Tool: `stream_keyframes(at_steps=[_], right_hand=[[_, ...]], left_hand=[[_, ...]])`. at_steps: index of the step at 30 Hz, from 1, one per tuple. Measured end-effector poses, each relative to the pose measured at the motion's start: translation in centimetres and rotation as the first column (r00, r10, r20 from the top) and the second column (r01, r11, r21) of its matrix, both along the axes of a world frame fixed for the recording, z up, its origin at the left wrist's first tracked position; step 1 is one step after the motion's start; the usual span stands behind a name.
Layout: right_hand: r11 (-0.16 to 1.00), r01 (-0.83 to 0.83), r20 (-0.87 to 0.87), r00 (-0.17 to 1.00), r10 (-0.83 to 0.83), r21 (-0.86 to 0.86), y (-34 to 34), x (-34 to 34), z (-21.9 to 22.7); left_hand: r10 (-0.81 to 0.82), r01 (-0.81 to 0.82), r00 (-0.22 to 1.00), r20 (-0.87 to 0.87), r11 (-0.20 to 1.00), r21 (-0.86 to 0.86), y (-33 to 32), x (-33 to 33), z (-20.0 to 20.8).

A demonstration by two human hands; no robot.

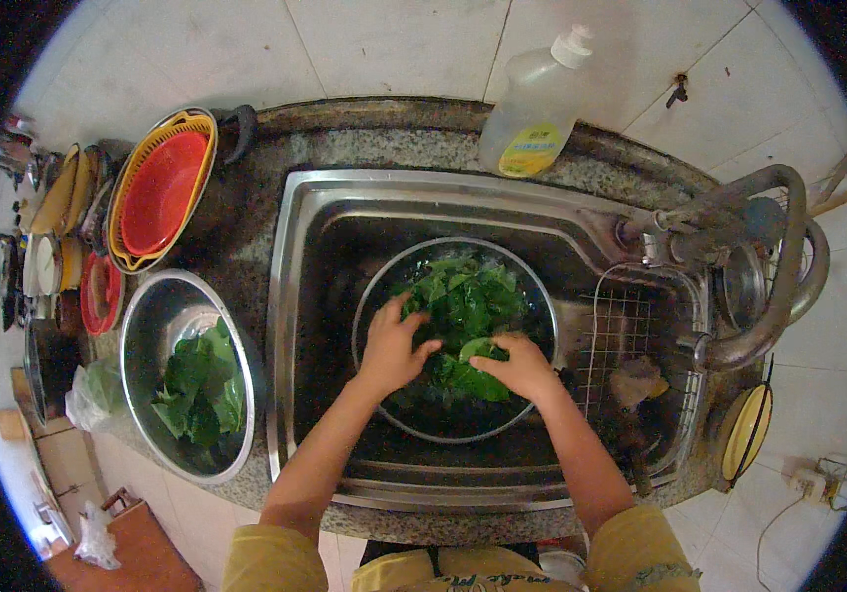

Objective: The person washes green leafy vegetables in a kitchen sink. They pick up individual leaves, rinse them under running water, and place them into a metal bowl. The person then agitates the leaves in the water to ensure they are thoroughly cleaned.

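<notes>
A round metal basin stands in the steel sink, holding dark, wet-looking green leaves. My left hand reaches over the basin's left side with thumb and fingers apart, its fingertips at the edge of the leaves. On the right side of the same leaves, my right hand has its thumb and forefinger closed around a lighter green leaf. Left of the sink, a second metal basin contains more green leaves.
A soap bottle stands behind the sink. The curved faucet rises at right, above a wire basket inside the sink. Red and yellow plastic baskets lean at back left. A yellow round object sits at far right.
</notes>
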State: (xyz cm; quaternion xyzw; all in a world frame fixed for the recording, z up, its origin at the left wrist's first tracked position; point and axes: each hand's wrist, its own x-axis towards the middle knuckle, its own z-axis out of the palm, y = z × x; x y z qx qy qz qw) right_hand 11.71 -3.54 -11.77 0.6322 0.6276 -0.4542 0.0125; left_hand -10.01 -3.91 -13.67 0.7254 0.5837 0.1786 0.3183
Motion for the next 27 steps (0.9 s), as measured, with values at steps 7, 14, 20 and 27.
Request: stream_keyframes(at_steps=[7, 14, 20, 27], right_hand=[[0.919, -0.307, 0.526, 0.839, 0.138, 0.248, -3.4, -3.7, -6.8], [0.907, -0.316, 0.551, 0.826, 0.118, 0.279, -1.7, -3.5, -12.9], [0.974, 0.203, 0.163, 0.962, -0.217, 0.098, -0.8, -3.1, -9.7], [0.648, 0.727, -0.386, 0.543, -0.746, -0.228, -0.1, -3.4, -4.1]], left_hand=[[-0.107, 0.141, 0.795, -0.598, 0.990, 0.010, -0.9, 4.5, -6.3], [-0.164, 0.102, 0.860, -0.483, 0.983, -0.152, 1.3, 4.8, -9.3], [0.111, -0.110, 0.965, -0.239, 0.994, 0.016, 1.1, 6.4, -8.2], [0.255, -0.121, 0.858, 0.446, 0.944, -0.307, 1.5, 5.0, -3.2]])
